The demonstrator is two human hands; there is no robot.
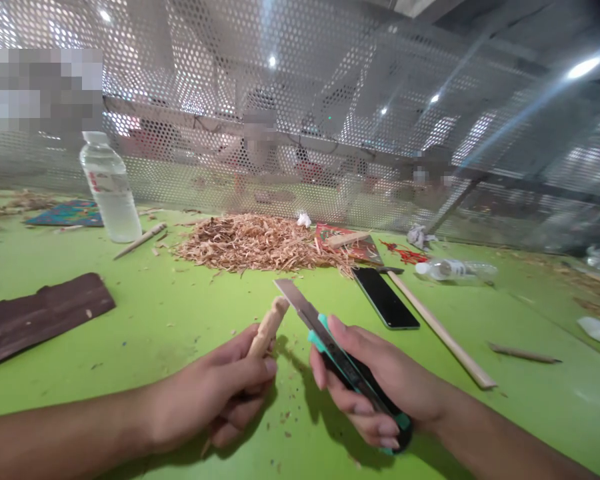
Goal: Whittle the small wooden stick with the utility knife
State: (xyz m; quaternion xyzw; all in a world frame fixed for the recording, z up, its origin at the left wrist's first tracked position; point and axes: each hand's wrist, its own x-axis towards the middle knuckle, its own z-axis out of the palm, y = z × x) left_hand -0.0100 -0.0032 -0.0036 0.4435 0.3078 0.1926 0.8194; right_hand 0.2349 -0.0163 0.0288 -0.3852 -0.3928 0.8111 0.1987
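Note:
My left hand [240, 383] is closed round a small carved piece of wood [269, 327], whose pale, notched upper end sticks up past the thumb. In my right hand [380, 380] is a black and teal utility knife [353, 370], gripped along its handle. Its blade [294, 295] is out and points up and to the left. The blade lies close beside the tip of the wood; whether they touch I cannot tell. Small wood crumbs are scattered on the green table [190, 313] around and below both hands.
A heap of wood shavings [255, 243] lies ahead. Right of it are a phone [386, 298], a long-handled hammer [443, 333], a lying bottle [455, 269] and a pencil [525, 353]. At left are an upright water bottle [109, 190], a pointed stick [140, 241] and brown sandpaper-like sheet [45, 317].

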